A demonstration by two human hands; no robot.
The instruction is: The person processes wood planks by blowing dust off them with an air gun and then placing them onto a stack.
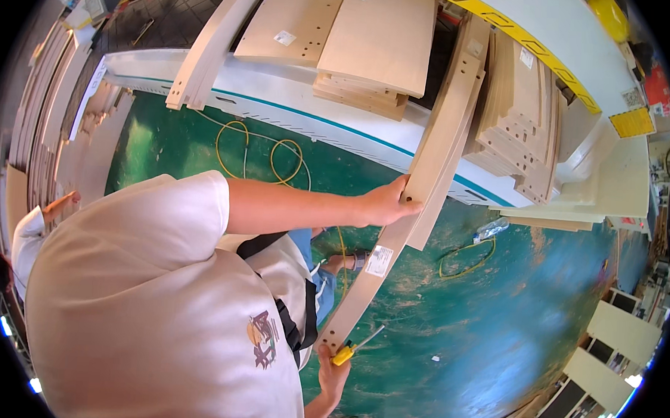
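Note:
A long, narrow wooden board (381,257) runs slantwise from the conveyor bed down to my body. It has drilled holes near its ends and a white label. My left hand (384,202) is closed on its edge around mid-length. Beneath it a second board (431,223) shows along the right side. Down by the near end, my right hand (333,372) touches the board and is closed around a yellow-handled tool (343,354). The tool has a thin pale shaft, like a screwdriver, pointing away from me. Some right-hand fingers are hidden.
Stacked wooden panels (376,43) and more boards (514,120) rest on the white bed (280,106). Yellow hose (285,162) loops over the green floor (449,341), and a clear bottle (491,229) lies right. Another person's arm (60,206) shows at left, beside stacked boards.

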